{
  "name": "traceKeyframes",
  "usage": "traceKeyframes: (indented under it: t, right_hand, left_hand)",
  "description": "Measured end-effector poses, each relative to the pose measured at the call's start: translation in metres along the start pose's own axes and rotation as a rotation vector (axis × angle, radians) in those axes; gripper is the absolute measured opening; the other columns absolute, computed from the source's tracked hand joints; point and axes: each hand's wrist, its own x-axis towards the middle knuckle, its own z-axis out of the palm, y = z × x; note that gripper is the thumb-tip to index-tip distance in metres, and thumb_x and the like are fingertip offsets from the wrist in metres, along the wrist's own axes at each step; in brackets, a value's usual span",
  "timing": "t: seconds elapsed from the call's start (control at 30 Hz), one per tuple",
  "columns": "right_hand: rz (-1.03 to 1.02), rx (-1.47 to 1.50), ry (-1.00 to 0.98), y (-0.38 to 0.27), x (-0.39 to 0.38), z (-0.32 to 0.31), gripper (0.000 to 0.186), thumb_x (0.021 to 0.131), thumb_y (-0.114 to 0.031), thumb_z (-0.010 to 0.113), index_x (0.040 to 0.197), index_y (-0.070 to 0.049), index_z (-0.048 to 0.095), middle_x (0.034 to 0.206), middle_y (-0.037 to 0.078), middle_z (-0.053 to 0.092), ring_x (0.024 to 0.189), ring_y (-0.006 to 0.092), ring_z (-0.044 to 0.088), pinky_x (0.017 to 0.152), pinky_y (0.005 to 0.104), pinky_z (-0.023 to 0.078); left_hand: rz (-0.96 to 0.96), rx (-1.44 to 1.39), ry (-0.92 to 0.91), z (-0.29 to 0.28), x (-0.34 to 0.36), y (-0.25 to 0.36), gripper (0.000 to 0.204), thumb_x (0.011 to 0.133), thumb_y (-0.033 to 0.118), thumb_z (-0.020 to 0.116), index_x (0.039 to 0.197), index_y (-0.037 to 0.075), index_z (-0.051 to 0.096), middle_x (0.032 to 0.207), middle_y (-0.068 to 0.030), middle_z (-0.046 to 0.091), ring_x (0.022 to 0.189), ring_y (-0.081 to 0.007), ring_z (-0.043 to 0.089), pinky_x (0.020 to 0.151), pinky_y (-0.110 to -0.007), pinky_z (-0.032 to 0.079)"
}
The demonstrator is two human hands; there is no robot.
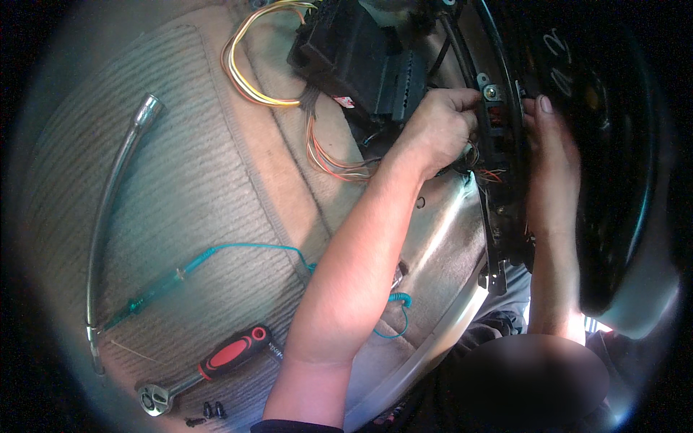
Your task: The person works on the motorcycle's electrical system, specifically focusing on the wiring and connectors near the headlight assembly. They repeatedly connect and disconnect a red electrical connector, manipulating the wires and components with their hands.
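Note:
My left hand (437, 130) reaches up to the left side of a black metal frame (512, 126). Its fingers are curled together against the frame by a small bracket with a bolt (491, 92); what they pinch is hidden. On the frame's other side, my right hand (552, 141) is closed against the edge, thumb upward and the other fingers partly hidden. Loose thin wires (492, 175) poke out just below my left hand. Left of that hand lies a black ribbed module box (346, 54), with a loop of yellow, white and brown wires (232, 68) beside it.
Ribbed carpet (202, 166) covers the left. On it lie a long steel bar with a socket end (112, 187), a teal probe with a coiled cord (155, 292), a red-and-black ratchet (234, 352) and small dark bolts (214, 410). A large black panel (613, 144) stands right.

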Motion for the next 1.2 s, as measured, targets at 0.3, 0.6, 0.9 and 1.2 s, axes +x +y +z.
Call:
traceKeyframes:
  t: [0.3, 0.6, 0.9, 1.2]
  right_hand:
    - [-0.027, -0.153, -0.03, -0.005, 0.0, 0.0, 0.056, 0.1, -0.049, 0.051, 0.118, 0.003, 0.062, 0.105, 0.011, 0.066, 0.096, 0.0165, 0.058, 0.088, 0.0291, 0.045]
    - [0.014, -0.016, -0.036, -0.006, 0.001, -0.001, 0.055, 0.101, -0.047, 0.052, 0.12, 0.003, 0.06, 0.11, 0.011, 0.065, 0.101, 0.0162, 0.058, 0.092, 0.0293, 0.044]
    - [0.041, -0.06, -0.099, -0.004, 0.0, -0.007, 0.067, 0.099, -0.058, 0.043, 0.134, -0.002, 0.055, 0.12, 0.017, 0.062, 0.112, 0.0237, 0.059, 0.098, 0.0341, 0.043]
    - [0.069, -0.052, -0.136, -0.007, -0.003, -0.011, 0.063, 0.1, -0.054, 0.045, 0.135, -0.002, 0.054, 0.125, 0.017, 0.061, 0.12, 0.0229, 0.055, 0.103, 0.0335, 0.039]
  left_hand:
    - [0.343, 0.355, 0.226, 0.005, 0.002, -0.008, 0.021, 0.087, -0.001, 0.057, 0.103, -0.003, 0.07, 0.09, -0.0129, 0.073, 0.084, -0.0167, 0.065, 0.079, -0.032, 0.05]
    - [0.189, 0.136, 0.217, 0.003, -0.002, -0.005, 0.013, 0.087, 0.001, 0.064, 0.098, -0.003, 0.069, 0.088, -0.0074, 0.072, 0.079, -0.0111, 0.063, 0.074, -0.026, 0.049]
    - [0.065, 0.026, 0.166, 0.005, -0.003, 0.006, 0.013, 0.087, 0.0, 0.064, 0.098, -0.003, 0.069, 0.086, -0.0038, 0.07, 0.074, -0.009, 0.06, 0.067, -0.023, 0.047]
    - [-0.027, 0.112, 0.141, 0.004, -0.006, 0.007, 0.014, 0.089, 0.004, 0.059, 0.098, 0.0, 0.07, 0.077, 0.0001, 0.064, 0.063, -0.0072, 0.052, 0.057, -0.024, 0.041]
